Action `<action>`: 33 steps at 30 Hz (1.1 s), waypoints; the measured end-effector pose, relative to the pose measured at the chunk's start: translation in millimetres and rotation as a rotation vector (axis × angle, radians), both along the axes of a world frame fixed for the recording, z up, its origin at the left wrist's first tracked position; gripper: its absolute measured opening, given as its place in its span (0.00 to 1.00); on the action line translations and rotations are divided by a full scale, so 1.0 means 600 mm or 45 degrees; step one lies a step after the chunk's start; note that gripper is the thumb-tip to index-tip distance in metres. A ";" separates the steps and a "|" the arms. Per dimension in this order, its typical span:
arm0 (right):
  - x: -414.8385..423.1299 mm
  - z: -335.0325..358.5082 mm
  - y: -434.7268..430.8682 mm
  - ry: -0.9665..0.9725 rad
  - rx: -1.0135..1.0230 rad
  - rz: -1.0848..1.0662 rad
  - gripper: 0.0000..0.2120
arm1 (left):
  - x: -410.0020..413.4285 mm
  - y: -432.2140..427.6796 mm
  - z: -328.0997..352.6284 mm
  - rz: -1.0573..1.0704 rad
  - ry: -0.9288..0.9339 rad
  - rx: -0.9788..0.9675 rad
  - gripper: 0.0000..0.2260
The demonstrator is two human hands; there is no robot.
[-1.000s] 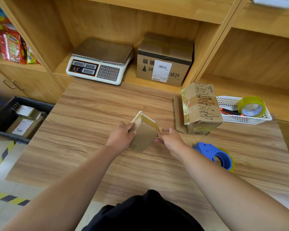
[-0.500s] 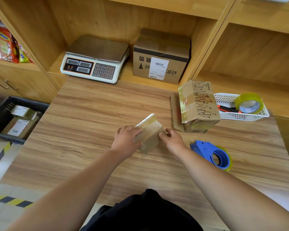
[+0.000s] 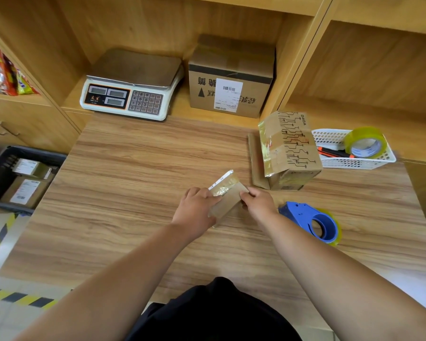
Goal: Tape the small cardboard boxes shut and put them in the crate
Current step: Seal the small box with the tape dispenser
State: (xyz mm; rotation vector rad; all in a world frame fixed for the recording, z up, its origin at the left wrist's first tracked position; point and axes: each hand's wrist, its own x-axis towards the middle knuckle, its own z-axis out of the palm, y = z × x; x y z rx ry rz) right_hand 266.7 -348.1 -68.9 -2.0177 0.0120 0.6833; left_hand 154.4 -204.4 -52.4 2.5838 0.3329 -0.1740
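Small box (image 3: 228, 199): plain brown cardboard, flat and slim, lying tilted on the wooden table near its middle, held at both ends by the 2 hands; shiny clear tape crinkles across its upper end, with a white label strip at the far corner.
Printed box (image 3: 289, 150): brown cardboard with black circuit-like lines, glossy tape over its left face, standing askew on a flat cardboard piece at the table's right, well apart from the small box.
Crate (image 3: 0, 156): dark, on the floor left of the table, open top.
Boxes in crate (image 3: 25, 190): seemingly 2 brown ones with white labels, lying flat.
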 end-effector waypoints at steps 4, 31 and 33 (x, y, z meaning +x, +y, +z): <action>0.007 -0.009 -0.009 0.035 -0.020 0.001 0.10 | 0.002 -0.006 -0.004 -0.002 0.022 -0.067 0.27; -0.001 0.007 -0.253 -0.435 -1.270 0.243 0.12 | 0.062 -0.053 0.037 0.190 -0.245 0.015 0.16; -0.002 0.014 -0.254 -0.457 -1.250 0.271 0.10 | 0.065 -0.056 0.040 0.184 -0.229 0.007 0.18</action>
